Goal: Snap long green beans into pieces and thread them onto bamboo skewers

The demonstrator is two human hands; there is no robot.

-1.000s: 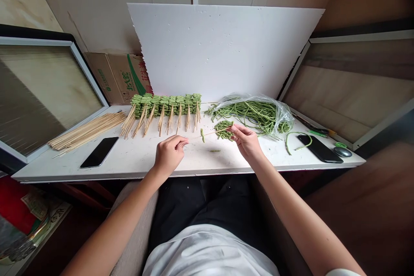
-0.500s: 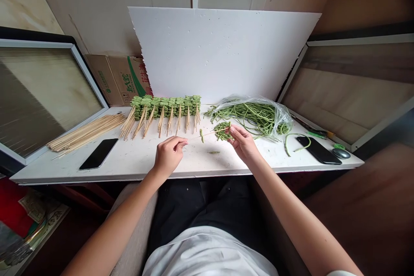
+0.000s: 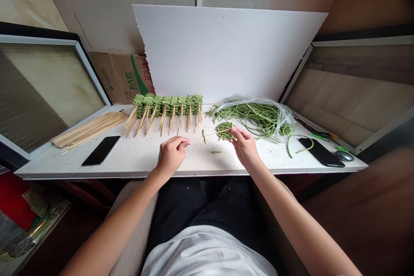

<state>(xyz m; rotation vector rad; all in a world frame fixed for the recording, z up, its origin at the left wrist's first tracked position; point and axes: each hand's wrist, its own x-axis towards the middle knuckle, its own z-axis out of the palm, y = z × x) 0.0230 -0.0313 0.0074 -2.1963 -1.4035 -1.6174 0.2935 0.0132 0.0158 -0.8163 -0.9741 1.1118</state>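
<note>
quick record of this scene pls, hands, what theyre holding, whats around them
left hand: pinches one end of a bamboo skewer
right hand: grips a bunch of folded long beans at the skewer's other end
on skewer: a folded green bean piece
on white table: row of bean-threaded skewers, loose skewers, plastic bag of long beans, two phones
</note>
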